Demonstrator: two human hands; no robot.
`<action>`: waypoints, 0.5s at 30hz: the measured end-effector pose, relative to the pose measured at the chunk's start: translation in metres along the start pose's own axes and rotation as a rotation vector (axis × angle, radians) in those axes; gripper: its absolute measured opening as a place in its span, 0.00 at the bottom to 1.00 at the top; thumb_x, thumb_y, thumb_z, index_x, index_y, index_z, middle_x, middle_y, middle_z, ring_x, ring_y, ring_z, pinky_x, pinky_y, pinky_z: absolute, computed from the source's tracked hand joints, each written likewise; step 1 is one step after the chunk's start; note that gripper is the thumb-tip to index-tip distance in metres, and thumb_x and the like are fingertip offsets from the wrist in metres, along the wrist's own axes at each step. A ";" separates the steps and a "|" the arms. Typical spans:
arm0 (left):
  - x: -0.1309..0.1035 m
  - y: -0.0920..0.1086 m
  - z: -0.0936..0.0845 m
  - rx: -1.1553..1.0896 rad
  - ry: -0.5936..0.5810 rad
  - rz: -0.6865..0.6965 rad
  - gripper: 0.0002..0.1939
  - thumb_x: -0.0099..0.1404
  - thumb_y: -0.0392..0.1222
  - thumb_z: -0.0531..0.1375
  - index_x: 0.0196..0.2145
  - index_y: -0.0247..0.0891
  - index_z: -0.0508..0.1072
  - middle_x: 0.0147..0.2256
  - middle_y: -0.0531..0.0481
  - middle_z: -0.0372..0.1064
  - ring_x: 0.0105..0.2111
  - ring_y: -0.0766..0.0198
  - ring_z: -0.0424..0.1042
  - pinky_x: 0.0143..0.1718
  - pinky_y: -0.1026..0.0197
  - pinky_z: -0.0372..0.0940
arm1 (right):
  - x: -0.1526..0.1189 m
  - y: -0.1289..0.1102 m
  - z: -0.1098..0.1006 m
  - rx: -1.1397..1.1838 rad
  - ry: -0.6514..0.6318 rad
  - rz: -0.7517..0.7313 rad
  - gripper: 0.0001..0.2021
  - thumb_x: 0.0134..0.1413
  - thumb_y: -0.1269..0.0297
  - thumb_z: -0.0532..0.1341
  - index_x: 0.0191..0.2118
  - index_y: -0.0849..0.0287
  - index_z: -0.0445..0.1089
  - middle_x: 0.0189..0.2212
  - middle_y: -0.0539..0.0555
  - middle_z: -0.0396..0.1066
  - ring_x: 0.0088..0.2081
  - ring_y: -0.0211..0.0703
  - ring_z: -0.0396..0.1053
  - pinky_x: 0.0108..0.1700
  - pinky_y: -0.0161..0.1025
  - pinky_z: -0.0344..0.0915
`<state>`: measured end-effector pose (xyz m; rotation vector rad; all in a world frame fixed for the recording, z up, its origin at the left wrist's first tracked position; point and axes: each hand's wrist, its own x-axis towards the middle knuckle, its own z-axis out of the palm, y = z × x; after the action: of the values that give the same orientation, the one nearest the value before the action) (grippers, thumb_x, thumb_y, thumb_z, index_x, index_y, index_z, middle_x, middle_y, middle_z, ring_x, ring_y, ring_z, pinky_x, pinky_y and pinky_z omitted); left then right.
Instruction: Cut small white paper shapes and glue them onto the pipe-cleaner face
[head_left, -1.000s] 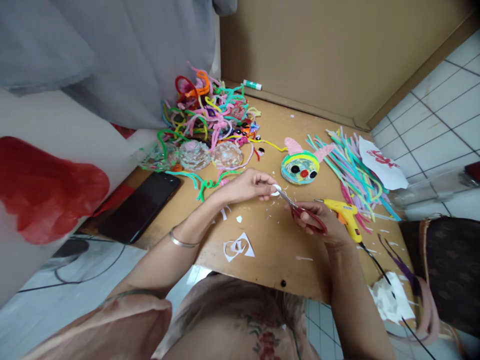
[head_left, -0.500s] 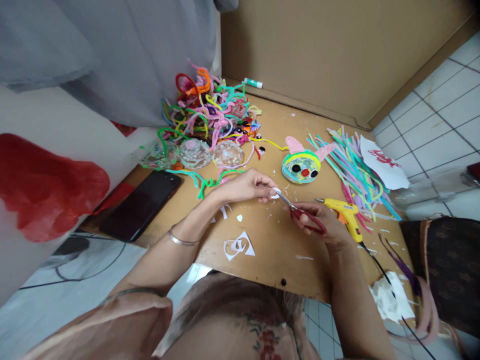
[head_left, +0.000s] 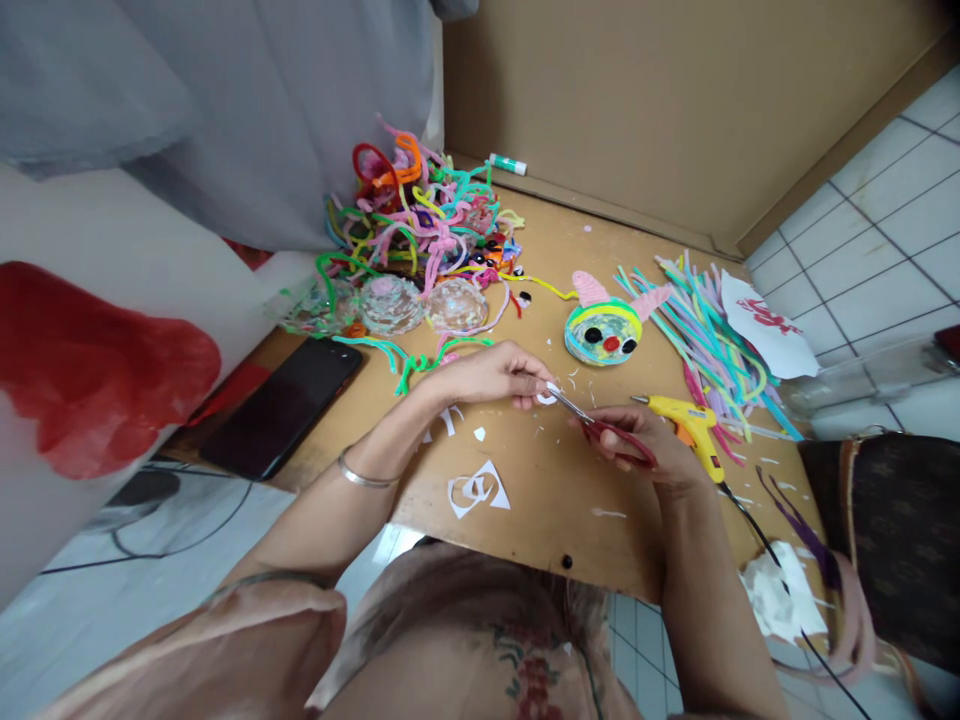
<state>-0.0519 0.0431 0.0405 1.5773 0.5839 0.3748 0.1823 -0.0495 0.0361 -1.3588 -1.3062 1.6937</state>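
My left hand (head_left: 506,375) pinches a small round piece of white paper (head_left: 547,397) between thumb and fingertips above the table. Red-handled scissors (head_left: 616,441) are gripped in my right hand (head_left: 637,437), their metal blades reaching left to the paper's edge. Beyond my hands stands a round animal face (head_left: 603,334) with pink ears, black eyes and a red nose. Below my left hand lies a cut white paper scrap (head_left: 478,490) with curved openings. Tiny white trimmings are scattered around the blades.
A yellow glue gun (head_left: 688,428) with a black cord lies beside my right hand. Pipe cleaners (head_left: 694,330) spread at the right; a tangled colourful heap (head_left: 427,220) sits back left. A phone (head_left: 283,408) rests at the left edge, a brown bag (head_left: 892,540) at the right.
The white paper piece has turned slightly in my left fingers, and the scissor blades have shifted a little along its edge. Everything else stays in place.
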 end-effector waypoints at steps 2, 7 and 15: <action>0.000 0.000 0.000 -0.004 0.001 -0.001 0.12 0.59 0.43 0.61 0.36 0.30 0.77 0.27 0.47 0.73 0.25 0.71 0.69 0.29 0.68 0.64 | 0.000 0.000 0.000 -0.005 0.003 0.003 0.23 0.36 0.47 0.69 0.32 0.63 0.75 0.16 0.46 0.59 0.16 0.29 0.50 0.15 0.30 0.45; 0.000 0.001 0.001 0.003 0.016 0.007 0.11 0.59 0.42 0.61 0.35 0.31 0.77 0.26 0.47 0.74 0.25 0.71 0.69 0.28 0.68 0.63 | 0.000 -0.002 0.001 -0.024 0.004 0.013 0.24 0.35 0.47 0.69 0.33 0.63 0.75 0.16 0.46 0.59 0.15 0.29 0.50 0.15 0.30 0.45; 0.000 0.002 0.001 -0.003 0.036 0.005 0.10 0.57 0.42 0.62 0.34 0.33 0.78 0.28 0.46 0.75 0.25 0.70 0.69 0.29 0.67 0.63 | 0.002 -0.001 0.001 -0.038 -0.009 -0.015 0.22 0.37 0.46 0.68 0.32 0.62 0.75 0.15 0.45 0.57 0.15 0.29 0.49 0.15 0.30 0.42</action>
<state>-0.0511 0.0423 0.0420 1.5725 0.6073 0.4079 0.1809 -0.0481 0.0364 -1.3616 -1.3571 1.6742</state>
